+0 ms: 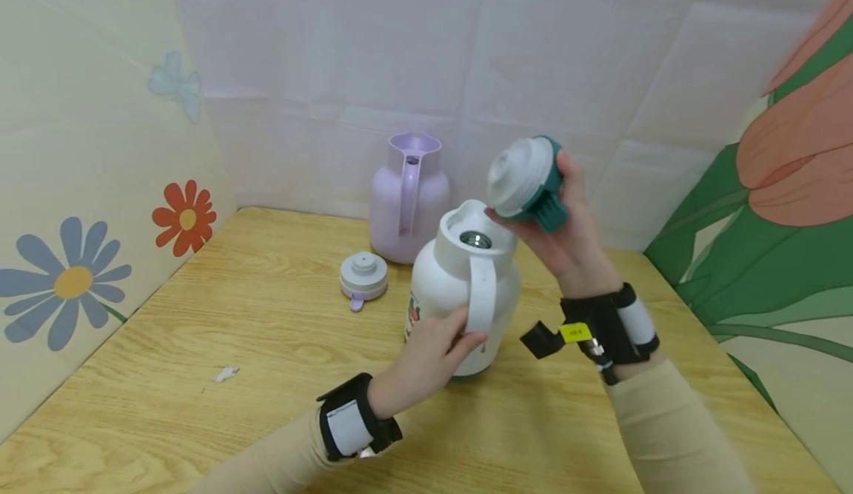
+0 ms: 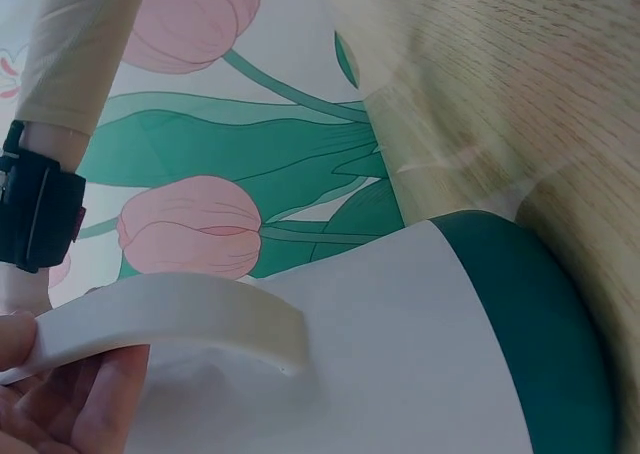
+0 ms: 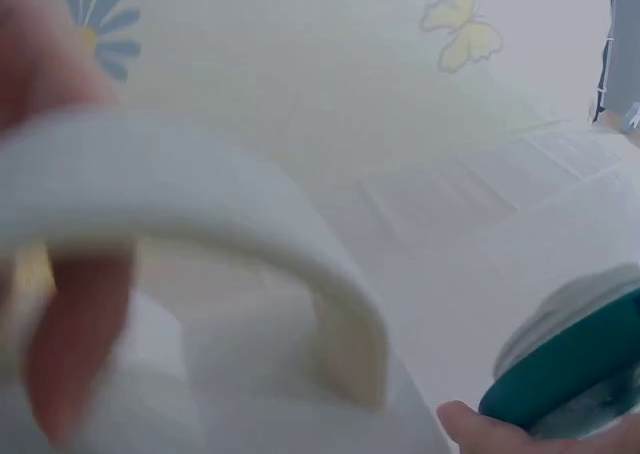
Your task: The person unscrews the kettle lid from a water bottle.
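Observation:
A white vacuum jug [image 1: 436, 275] with a green base [image 2: 535, 304] stands upright on the table, its mouth uncovered and a shiny inner lining showing. My left hand [image 1: 423, 361] grips the lower part of the jug's handle [image 1: 483, 294], thumb on one side and fingers through the loop. Up to the right of the mouth, my right hand [image 1: 576, 246] holds a green stopper lid [image 1: 523, 179] tilted on its side. The lid's whitish stepped underside faces left, and a green tab sticks out below. In the right wrist view the lid [image 3: 570, 364] sits at the lower right.
Behind the white jug stands a lilac jug [image 1: 383, 212] with no lid on it. A grey and lilac stopper lid [image 1: 363, 275] lies on the wooden table [image 1: 280, 331] beside it. A small whitish patch [image 1: 226, 373] marks the table's left part. Printed cloths surround the table.

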`<state>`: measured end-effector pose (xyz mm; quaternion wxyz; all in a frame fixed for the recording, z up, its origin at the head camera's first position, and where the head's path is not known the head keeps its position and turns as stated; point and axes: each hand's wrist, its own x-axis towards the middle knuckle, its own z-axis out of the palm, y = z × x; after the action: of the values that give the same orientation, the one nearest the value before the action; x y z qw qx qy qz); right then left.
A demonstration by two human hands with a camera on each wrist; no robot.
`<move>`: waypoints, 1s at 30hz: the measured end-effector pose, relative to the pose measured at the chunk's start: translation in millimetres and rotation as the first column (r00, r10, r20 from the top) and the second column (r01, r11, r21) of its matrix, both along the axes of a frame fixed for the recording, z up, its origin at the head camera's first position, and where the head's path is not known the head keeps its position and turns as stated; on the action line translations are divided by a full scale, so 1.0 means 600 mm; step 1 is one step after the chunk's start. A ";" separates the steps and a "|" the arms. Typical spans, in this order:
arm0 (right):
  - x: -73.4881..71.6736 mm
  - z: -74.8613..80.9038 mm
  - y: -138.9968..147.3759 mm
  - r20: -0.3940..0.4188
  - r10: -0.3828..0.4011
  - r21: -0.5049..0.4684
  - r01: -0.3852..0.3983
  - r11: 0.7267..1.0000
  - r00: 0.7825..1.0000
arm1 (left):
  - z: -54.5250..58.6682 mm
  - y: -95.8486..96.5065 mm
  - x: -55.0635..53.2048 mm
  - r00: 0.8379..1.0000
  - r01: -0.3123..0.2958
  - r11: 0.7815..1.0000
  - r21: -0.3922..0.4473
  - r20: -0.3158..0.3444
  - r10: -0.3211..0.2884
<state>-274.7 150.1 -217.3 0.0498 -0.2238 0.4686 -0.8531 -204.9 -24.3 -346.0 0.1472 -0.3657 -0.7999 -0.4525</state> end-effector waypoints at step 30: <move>0.084 -0.028 -0.058 0.034 0.058 -0.267 -0.047 0.963 0.998 | 0.168 -0.041 -0.032 0.668 -0.016 0.738 0.675 0.556 -0.495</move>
<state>-224.4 115.3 -234.0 0.0517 -0.2233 0.3428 -0.9110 -224.1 -48.9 -245.1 -0.1226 -0.2013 -0.5337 -0.8122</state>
